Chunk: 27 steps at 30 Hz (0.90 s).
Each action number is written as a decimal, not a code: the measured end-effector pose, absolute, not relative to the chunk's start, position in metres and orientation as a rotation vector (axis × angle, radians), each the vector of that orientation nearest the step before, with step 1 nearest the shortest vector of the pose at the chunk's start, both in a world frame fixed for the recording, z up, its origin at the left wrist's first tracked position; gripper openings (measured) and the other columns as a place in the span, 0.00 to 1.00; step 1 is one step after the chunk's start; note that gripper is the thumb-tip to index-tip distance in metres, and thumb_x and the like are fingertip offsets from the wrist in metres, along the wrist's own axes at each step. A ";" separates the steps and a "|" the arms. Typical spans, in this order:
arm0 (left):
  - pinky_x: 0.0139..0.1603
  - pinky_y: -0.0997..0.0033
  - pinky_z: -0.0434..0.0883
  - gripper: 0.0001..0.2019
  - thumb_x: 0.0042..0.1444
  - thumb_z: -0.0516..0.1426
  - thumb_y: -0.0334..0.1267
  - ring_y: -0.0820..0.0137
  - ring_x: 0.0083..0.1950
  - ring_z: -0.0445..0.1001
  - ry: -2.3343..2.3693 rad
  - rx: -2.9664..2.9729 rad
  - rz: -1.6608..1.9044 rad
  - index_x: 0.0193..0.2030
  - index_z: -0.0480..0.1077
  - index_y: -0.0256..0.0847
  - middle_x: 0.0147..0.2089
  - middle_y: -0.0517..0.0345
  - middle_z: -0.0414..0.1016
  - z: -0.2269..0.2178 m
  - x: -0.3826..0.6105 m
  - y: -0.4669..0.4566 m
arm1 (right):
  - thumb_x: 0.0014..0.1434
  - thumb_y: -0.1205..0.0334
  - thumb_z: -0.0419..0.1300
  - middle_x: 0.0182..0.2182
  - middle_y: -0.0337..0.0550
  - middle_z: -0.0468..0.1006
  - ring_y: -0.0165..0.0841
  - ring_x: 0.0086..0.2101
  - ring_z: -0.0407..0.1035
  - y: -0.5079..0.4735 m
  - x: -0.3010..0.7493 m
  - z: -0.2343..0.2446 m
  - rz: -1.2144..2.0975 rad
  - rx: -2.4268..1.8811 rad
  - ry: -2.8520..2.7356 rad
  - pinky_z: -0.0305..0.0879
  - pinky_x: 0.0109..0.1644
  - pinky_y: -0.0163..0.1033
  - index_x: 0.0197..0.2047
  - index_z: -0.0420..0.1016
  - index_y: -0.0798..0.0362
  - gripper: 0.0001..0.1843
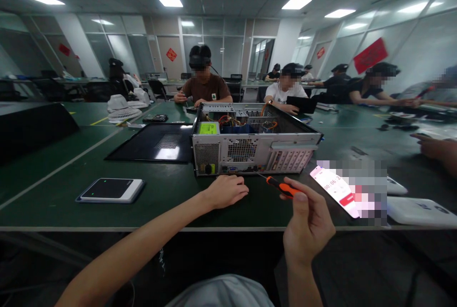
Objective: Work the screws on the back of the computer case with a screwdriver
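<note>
- Firmly, my right hand (309, 231) pinched the orange screwdriver (282, 186), its tip pointing to 11 o'clock at the computer case (250, 147).
- My left hand (226, 192) lay loosely curled on the table (171, 202), just short of the case's rear edge.
- I saw open mat at 9 o'clock.

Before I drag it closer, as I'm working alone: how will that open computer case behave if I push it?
The case is sheet metal packed with parts, so probably stiff and heavy. It lies broad and flat on the table, so it should slide rather than tip. Its top is open, so cables may snag. Your right hand holds a screwdriver.
</note>
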<state>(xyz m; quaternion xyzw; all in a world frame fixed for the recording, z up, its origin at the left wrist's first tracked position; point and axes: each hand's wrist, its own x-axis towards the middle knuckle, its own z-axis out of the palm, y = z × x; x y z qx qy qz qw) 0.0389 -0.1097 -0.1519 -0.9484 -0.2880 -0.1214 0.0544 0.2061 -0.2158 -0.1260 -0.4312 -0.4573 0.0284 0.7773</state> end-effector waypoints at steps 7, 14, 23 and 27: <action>0.44 0.69 0.74 0.08 0.68 0.57 0.35 0.65 0.48 0.79 -1.054 -2.923 -0.500 0.49 0.77 0.43 0.48 0.56 0.81 -0.150 0.054 -0.110 | 0.68 0.57 0.62 0.40 0.46 0.85 0.32 0.33 0.78 -0.215 0.207 -0.124 0.070 -0.920 -0.981 0.78 0.35 0.38 0.45 0.82 0.55 0.11; 0.49 0.65 0.76 0.08 0.66 0.58 0.33 0.62 0.50 0.79 -1.253 -2.917 -0.588 0.48 0.79 0.43 0.49 0.55 0.83 -0.148 0.068 -0.113 | 0.68 0.57 0.62 0.41 0.46 0.85 0.36 0.37 0.80 -0.216 0.207 -0.126 0.092 -0.917 -0.995 0.79 0.37 0.39 0.45 0.82 0.54 0.11; 0.50 0.65 0.76 0.10 0.68 0.57 0.38 0.63 0.51 0.78 -1.178 -2.900 -0.586 0.50 0.79 0.42 0.51 0.54 0.82 -0.152 0.064 -0.118 | 0.67 0.58 0.62 0.42 0.47 0.84 0.36 0.38 0.80 -0.215 0.207 -0.130 0.144 -0.886 -1.000 0.81 0.38 0.40 0.46 0.82 0.54 0.11; 0.49 0.65 0.77 0.12 0.65 0.57 0.36 0.63 0.50 0.78 -1.171 -2.877 -0.642 0.52 0.78 0.41 0.53 0.54 0.81 -0.155 0.060 -0.120 | 0.67 0.59 0.62 0.42 0.46 0.84 0.35 0.39 0.81 -0.214 0.208 -0.129 0.159 -0.864 -1.001 0.81 0.38 0.39 0.47 0.82 0.53 0.10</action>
